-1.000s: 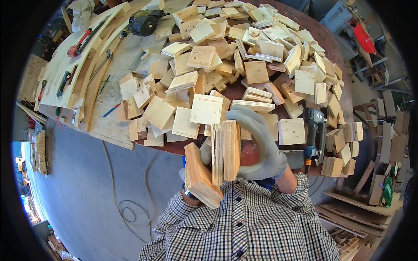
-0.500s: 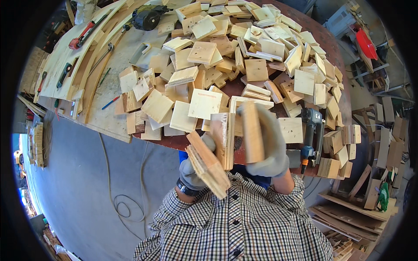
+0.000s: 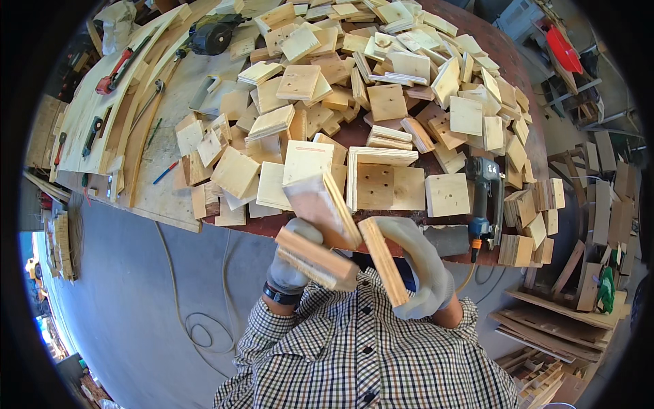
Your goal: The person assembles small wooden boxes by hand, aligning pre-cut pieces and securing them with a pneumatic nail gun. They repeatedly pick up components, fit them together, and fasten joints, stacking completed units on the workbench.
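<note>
My left hand (image 3: 291,262), in a grey work glove, is closed around wooden pieces. A thick plywood block (image 3: 315,258) lies across its fingers, blurred by motion. Another plywood block (image 3: 320,208) slants up above it toward the table, its lower end close to the hand. My right hand (image 3: 426,273), gloved too, grips a plywood block (image 3: 383,261) that stands on edge, facing the left hand's pieces. On the table's near edge, just beyond, sits an L-shaped plywood assembly (image 3: 383,185) with an upright wall at its back and left.
A large heap of plywood squares (image 3: 388,102) covers the table. A nail gun (image 3: 484,194) lies right of my right hand, its hose hanging down. Long boards (image 3: 122,88), red clamps and a black tool (image 3: 213,35) occupy the left. A cable (image 3: 197,327) coils on the floor.
Both hands have come lower, toward my body. The left hand's pieces have tilted, and the right hand's block now leans with its edge turned up. The table sits slightly differently in view.
</note>
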Available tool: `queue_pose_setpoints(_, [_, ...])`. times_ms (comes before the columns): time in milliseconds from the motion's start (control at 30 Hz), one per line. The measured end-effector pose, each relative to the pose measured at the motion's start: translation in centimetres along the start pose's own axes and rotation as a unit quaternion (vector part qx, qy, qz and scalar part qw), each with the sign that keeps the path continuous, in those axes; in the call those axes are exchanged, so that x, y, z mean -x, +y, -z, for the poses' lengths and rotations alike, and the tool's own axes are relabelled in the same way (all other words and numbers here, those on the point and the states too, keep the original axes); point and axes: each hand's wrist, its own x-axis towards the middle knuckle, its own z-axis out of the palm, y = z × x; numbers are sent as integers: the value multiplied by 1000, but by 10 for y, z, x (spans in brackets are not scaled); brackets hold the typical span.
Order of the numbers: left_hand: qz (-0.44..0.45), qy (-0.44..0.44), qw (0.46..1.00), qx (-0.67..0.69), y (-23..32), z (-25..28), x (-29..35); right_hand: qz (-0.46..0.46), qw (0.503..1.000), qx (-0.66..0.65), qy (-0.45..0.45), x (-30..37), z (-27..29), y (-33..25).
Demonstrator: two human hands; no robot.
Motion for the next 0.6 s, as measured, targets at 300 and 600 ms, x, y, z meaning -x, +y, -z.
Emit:
queue_pose_setpoints(300, [-111,-30,972,203,-20,-57,-17,93,996,-2,8,-20,-13,-16])
queue_pose_setpoints(600, [-39,84,973,210,-3,-65,-2,-75,985,-156,-26,0,-4,-29])
